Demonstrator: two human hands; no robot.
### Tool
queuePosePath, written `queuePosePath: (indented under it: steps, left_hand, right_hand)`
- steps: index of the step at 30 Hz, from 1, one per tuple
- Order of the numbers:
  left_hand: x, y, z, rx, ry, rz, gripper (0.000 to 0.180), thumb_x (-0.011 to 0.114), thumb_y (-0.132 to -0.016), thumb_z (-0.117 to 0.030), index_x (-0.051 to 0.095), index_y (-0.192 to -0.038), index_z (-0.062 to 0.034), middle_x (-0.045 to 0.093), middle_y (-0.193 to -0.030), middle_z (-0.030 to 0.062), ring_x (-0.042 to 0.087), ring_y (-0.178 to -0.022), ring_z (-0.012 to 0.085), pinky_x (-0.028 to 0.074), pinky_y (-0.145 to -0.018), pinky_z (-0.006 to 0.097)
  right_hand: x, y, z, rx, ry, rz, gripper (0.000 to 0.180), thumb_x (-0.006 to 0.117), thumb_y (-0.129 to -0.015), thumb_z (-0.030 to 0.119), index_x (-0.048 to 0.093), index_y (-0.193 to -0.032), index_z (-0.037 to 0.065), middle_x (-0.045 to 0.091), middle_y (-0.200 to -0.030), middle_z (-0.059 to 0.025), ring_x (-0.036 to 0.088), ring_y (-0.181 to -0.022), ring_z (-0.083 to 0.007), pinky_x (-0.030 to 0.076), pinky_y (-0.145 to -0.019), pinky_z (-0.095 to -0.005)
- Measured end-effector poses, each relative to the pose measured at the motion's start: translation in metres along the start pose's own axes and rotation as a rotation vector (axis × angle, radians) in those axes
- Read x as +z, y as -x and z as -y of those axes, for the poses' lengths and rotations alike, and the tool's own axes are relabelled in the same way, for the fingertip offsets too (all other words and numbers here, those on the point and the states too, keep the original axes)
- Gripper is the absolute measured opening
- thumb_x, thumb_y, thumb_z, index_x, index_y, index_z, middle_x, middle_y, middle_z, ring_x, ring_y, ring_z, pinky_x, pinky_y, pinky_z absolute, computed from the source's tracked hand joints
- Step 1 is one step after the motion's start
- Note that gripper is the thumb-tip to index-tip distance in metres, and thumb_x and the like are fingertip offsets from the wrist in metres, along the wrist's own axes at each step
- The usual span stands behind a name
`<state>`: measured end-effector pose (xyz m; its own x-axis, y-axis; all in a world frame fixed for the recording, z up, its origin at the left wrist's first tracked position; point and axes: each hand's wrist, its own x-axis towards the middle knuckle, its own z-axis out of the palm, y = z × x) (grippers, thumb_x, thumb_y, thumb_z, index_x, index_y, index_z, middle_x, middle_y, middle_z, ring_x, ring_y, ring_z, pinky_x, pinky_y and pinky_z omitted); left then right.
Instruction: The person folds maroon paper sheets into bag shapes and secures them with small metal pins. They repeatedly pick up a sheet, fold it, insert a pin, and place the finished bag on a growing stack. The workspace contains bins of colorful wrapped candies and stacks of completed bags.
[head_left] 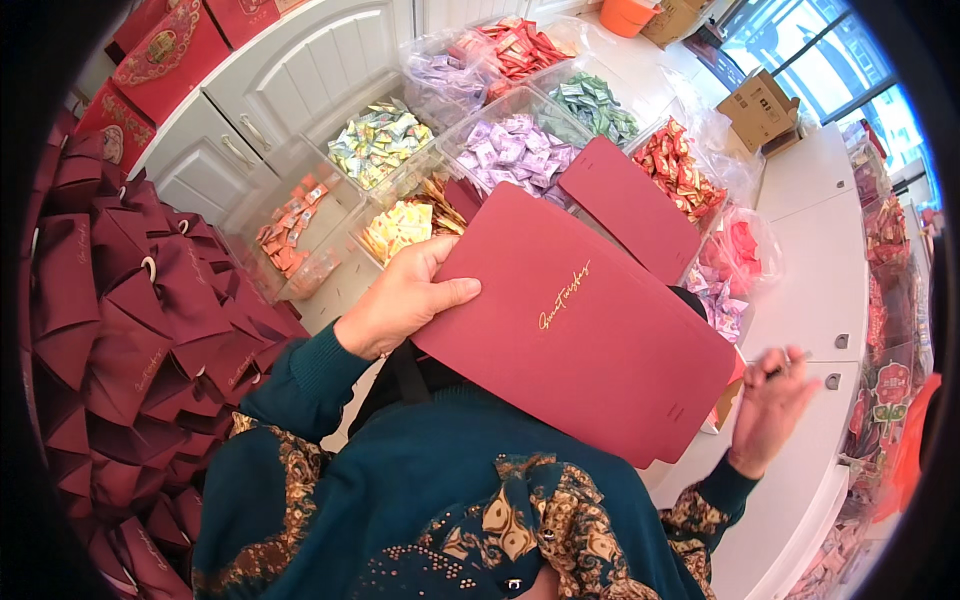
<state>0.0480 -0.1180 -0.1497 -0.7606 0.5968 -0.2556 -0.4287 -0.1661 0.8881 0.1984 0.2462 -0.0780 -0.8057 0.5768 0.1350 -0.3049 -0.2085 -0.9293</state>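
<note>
The left hand (400,300) is holding a flat dark red card box (575,330) by its left edge, thumb on top. The box is stretching out to the right. The right hand (770,405) is hanging open beside it, holding nothing. Tubs of candy (510,150) are sitting behind.
</note>
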Motion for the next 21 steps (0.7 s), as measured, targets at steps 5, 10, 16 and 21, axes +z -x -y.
queuePosePath:
  steps: [5,10,16,21]
  left_hand:
    - [-0.003,-0.007,0.007,-0.022,-0.016,-0.01,0.044,0.062,-0.092,-0.006,0.048,-0.133,0.0039,0.062,-0.12,0.0094,0.063,-0.103,0.0122,0.053,-0.09,0.028]
    - [-0.002,0.001,0.002,-0.047,0.08,-0.033,0.039,0.063,-0.089,-0.001,0.052,-0.126,0.0036,0.062,-0.117,0.0075,0.061,-0.104,0.0121,0.052,-0.09,0.028]
    - [-0.01,0.002,0.006,-0.041,0.076,0.078,0.055,0.069,-0.086,-0.001,0.046,-0.135,0.0016,0.058,-0.127,0.0068,0.058,-0.114,0.0139,0.048,-0.098,0.03]
    - [-0.008,0.004,0.0,-0.067,0.106,0.044,0.056,0.068,-0.085,0.001,0.045,-0.136,0.0014,0.057,-0.129,0.007,0.056,-0.115,0.0129,0.047,-0.099,0.03]
  right_hand:
    - [0.067,-0.03,-0.023,0.04,0.508,0.71,0.023,0.045,-0.103,0.024,0.058,-0.099,0.004,0.056,-0.087,-0.0049,0.05,-0.076,-0.014,0.04,-0.07,-0.0267]
    - [0.168,-0.053,-0.057,-0.249,0.839,1.256,0.009,0.064,-0.088,0.012,0.064,-0.086,0.004,0.06,-0.082,-0.0101,0.057,-0.08,-0.0271,0.047,-0.075,-0.0349]
    - [0.205,-0.062,-0.11,-0.469,0.896,1.386,0.009,0.068,-0.08,0.013,0.067,-0.082,0.004,0.06,-0.078,-0.0112,0.058,-0.08,-0.0326,0.047,-0.072,-0.0429]
    - [0.22,-0.067,-0.11,-0.457,0.916,1.447,0.008,0.071,-0.077,0.012,0.068,-0.076,0.004,0.06,-0.077,-0.0118,0.059,-0.08,-0.0328,0.047,-0.073,-0.0431]
